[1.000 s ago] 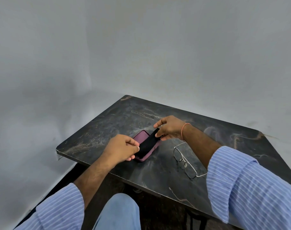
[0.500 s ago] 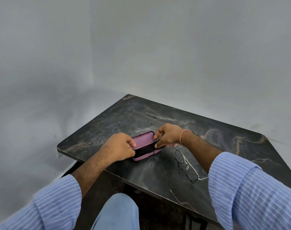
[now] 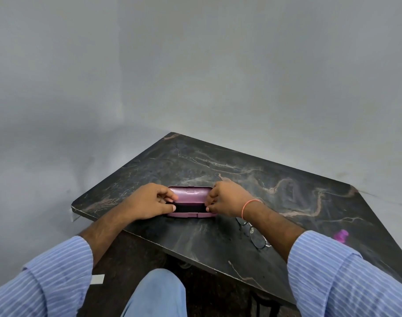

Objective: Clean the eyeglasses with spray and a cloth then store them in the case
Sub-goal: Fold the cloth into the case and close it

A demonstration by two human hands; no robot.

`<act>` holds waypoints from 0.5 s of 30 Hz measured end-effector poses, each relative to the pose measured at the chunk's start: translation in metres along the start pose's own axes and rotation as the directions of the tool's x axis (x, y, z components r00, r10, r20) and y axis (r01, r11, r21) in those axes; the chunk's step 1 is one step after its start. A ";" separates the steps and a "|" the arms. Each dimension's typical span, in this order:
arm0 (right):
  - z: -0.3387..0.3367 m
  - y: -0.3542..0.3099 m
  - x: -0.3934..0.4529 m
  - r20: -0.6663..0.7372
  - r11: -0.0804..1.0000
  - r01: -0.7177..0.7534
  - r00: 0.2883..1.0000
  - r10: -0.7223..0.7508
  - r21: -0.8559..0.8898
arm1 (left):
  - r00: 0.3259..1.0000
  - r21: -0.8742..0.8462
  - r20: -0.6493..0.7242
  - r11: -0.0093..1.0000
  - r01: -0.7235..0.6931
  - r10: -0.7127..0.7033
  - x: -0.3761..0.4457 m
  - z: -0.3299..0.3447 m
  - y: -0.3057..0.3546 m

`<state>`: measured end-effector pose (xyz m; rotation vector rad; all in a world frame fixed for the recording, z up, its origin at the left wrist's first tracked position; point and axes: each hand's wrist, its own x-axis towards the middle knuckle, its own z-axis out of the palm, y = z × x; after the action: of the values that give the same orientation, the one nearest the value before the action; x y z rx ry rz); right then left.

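Observation:
A pink eyeglass case (image 3: pixel 191 195) lies on the dark marbled table (image 3: pixel 275 193), lid partly raised with a dark gap showing its black inside. My left hand (image 3: pixel 149 201) grips the case's left end and my right hand (image 3: pixel 227 199) grips its right end, thumbs at the opening. Thin wire-framed eyeglasses (image 3: pixel 256 235) lie on the table to the right of the case, partly hidden under my right forearm. A small magenta object (image 3: pixel 341 235), perhaps the spray, sits at the right, too blurred to tell.
The table's near edge runs diagonally from left to lower right; my knee in blue trousers (image 3: pixel 158 291) is below it. Grey walls meet in a corner behind the table. A small white scrap (image 3: pixel 97 279) lies on the dark floor.
The case has turned from slanted to lying crosswise in front of me, and its lid has come down from wide open to partly shut. Both hands moved to its two ends.

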<state>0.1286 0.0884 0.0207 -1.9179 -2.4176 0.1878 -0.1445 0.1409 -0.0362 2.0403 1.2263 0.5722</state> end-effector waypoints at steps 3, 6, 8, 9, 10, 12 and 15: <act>-0.001 -0.001 -0.003 0.030 0.999 0.025 0.999 -0.024 -0.048 | 0.985 0.236 -0.005 0.958 -0.164 0.170 -0.005 -0.001 -0.001; -0.007 0.000 -0.010 0.016 1.000 0.005 1.000 -0.005 -0.024 | 0.959 0.359 0.044 0.892 -0.276 0.279 -0.011 0.002 -0.005; -0.016 0.002 -0.019 -0.042 1.000 -0.008 0.999 0.009 0.030 | 0.949 0.396 0.060 0.866 -0.306 0.308 -0.014 0.005 -0.008; -0.021 0.003 -0.025 -0.088 0.998 -0.012 0.996 0.017 0.057 | 0.948 0.401 0.054 0.863 -0.307 0.312 -0.016 0.006 -0.009; -0.027 0.004 -0.032 -0.141 0.996 -0.018 0.990 0.030 0.084 | 0.948 0.405 0.041 0.863 -0.303 0.314 -0.018 0.006 -0.009; -0.037 0.007 -0.052 -0.255 0.988 -0.032 0.964 0.070 0.150 | 0.949 0.409 0.013 0.864 -0.294 0.316 -0.021 0.007 -0.010; -0.044 0.016 -0.093 -0.428 0.959 -0.059 0.886 0.177 0.276 | 0.947 0.418 -0.024 0.864 -0.281 0.320 -0.026 0.006 -0.014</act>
<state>0.1704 0.0044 0.0658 -1.7576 -1.8791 0.0468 -0.1604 0.1208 -0.0510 2.6197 1.1592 0.5960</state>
